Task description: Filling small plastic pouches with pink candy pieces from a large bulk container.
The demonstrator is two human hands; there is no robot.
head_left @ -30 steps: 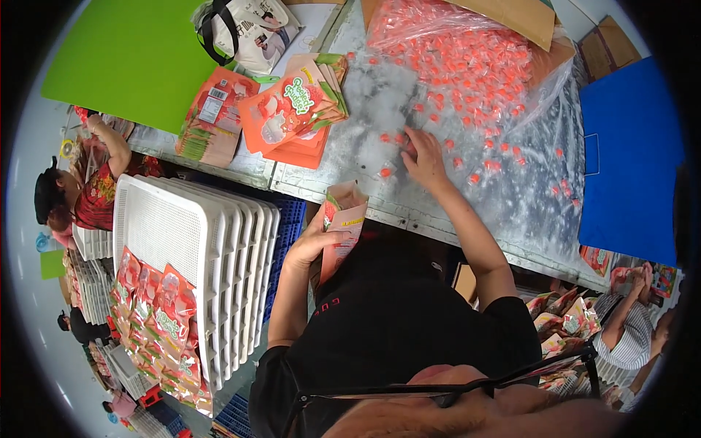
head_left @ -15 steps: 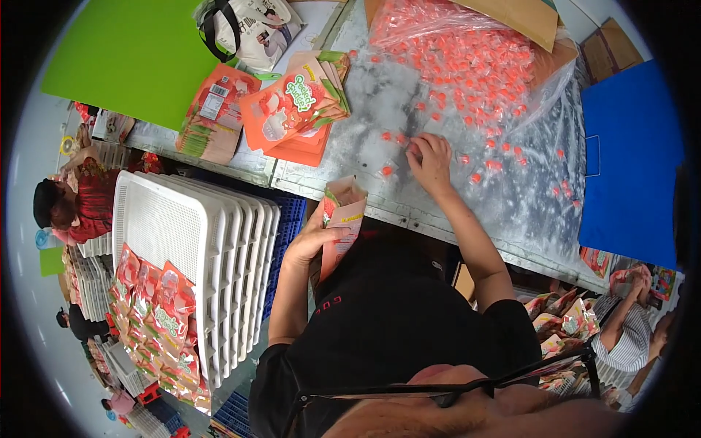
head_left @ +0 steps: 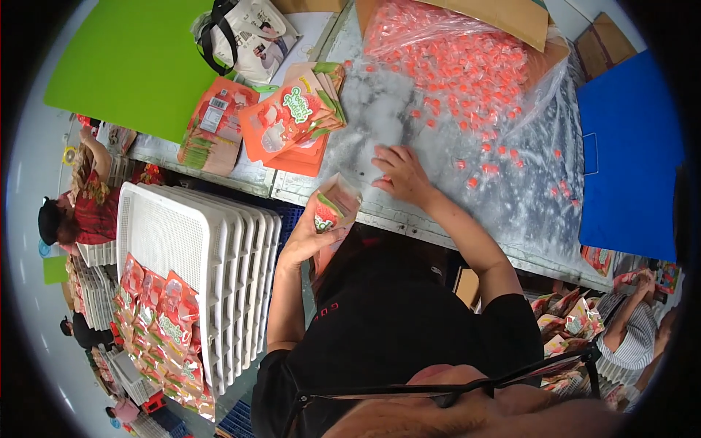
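Note:
My left hand (head_left: 303, 237) grips an upright printed pouch (head_left: 328, 212) at the table's front edge. Its pale mouth gapes toward the table. Just right of the pouch, my right hand (head_left: 403, 175) is low over the metal tabletop, palm down, its fingers bent but apart. What lies beneath the palm is hidden. Several red wrapped candies (head_left: 489, 168) are scattered right of this hand. Behind them, a large heap of the same candies (head_left: 460, 58) spills from a clear plastic liner.
Flat pouches (head_left: 292, 117) lie stacked at the left of the table, beside a white tote bag (head_left: 255, 40) and a green board (head_left: 131, 66). White trays (head_left: 164, 226) stand stacked at my left, with filled pouches (head_left: 164, 321) on top. A blue panel (head_left: 628, 157) bounds the right side.
My right hand has moved left toward the pouch. The loose candies that lay left of it are out of sight. The pouch has tipped slightly, showing more of its inside.

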